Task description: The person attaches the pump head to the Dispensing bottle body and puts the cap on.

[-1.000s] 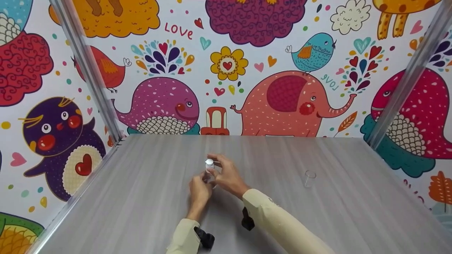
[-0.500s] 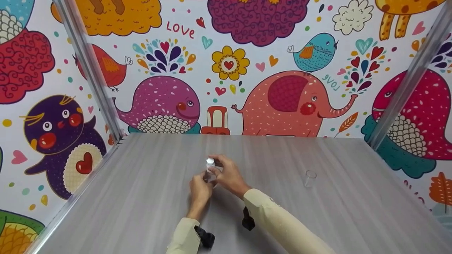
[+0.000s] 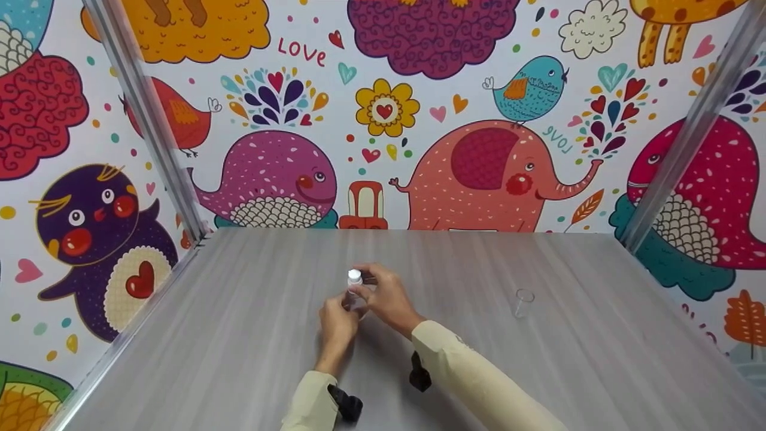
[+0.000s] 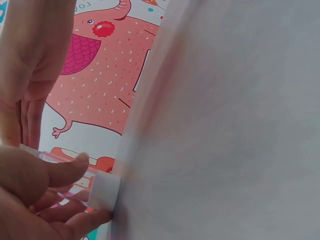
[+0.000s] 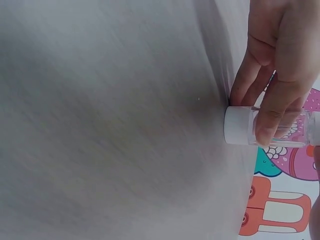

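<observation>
A small clear bottle (image 5: 295,139) stands upright on the table between both hands. Its white top (image 3: 355,276) points up, and a white base (image 5: 237,125) sits at the tabletop. My left hand (image 3: 339,324) grips the lower body, thumb on one side and fingers on the other. Higher up, my right hand (image 3: 390,300) pinches the bottle around its white top. In the left wrist view, the left thumb and fingers wrap the clear part beside the white base (image 4: 105,190). Much of the body is hidden behind fingers.
A clear glass cup (image 3: 522,303) stands to the right on the grey wood-grain table (image 3: 239,335). Behind it rises a wall (image 3: 431,173) printed with cartoon animals. Metal posts (image 3: 149,114) edge the corners. Black wrist cameras hang at both cream sleeves (image 3: 479,371).
Both hands stay in place around the bottle. The small tip at the left of the white top, visible earlier, no longer shows clearly. The head view shifts slightly.
</observation>
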Demonstrator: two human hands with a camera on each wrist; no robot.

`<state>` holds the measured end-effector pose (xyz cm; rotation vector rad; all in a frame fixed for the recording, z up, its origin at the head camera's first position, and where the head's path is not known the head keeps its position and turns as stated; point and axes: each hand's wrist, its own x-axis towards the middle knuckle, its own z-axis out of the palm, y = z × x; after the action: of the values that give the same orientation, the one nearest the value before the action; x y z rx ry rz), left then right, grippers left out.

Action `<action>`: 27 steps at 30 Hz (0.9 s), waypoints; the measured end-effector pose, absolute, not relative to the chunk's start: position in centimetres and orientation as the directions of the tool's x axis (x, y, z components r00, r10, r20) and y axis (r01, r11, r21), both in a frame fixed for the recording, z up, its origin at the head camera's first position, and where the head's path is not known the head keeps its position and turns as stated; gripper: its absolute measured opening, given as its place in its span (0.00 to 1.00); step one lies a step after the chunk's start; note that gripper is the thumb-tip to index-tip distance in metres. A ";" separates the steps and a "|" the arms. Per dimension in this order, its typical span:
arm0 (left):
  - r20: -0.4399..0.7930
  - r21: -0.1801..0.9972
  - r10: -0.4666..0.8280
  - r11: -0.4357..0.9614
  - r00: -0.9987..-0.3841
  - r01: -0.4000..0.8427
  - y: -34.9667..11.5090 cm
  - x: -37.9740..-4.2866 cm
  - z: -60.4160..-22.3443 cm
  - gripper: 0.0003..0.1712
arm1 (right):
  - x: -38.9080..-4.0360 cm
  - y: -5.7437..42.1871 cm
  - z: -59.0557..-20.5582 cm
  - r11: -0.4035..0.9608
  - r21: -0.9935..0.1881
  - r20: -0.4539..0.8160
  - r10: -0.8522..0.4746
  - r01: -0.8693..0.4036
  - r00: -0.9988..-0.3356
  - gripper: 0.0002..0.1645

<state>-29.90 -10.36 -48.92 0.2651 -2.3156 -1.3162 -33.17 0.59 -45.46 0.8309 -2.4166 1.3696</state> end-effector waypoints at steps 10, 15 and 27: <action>0.297 0.872 -0.385 0.483 -0.874 0.083 -10.3 -29.9 -48.9 0.06 | -32.7 0.5 -45.5 0.421 -0.709 0.474 -0.311 -0.567 -0.824 0.23; 0.274 0.885 -0.385 0.459 -0.881 0.075 -10.3 -29.9 -48.7 0.05 | -32.5 0.6 -45.5 0.417 -0.715 0.467 -0.313 -0.562 -0.827 0.26; 0.274 0.869 -0.361 0.490 -0.892 0.069 -10.6 -29.7 -48.7 0.06 | -32.3 0.4 -45.2 0.380 -0.704 0.479 -0.370 -0.600 -0.796 0.28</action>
<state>-29.74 -10.61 -48.65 0.2419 -2.3159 -1.3793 -32.31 0.40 -45.17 0.8617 -2.3987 1.3782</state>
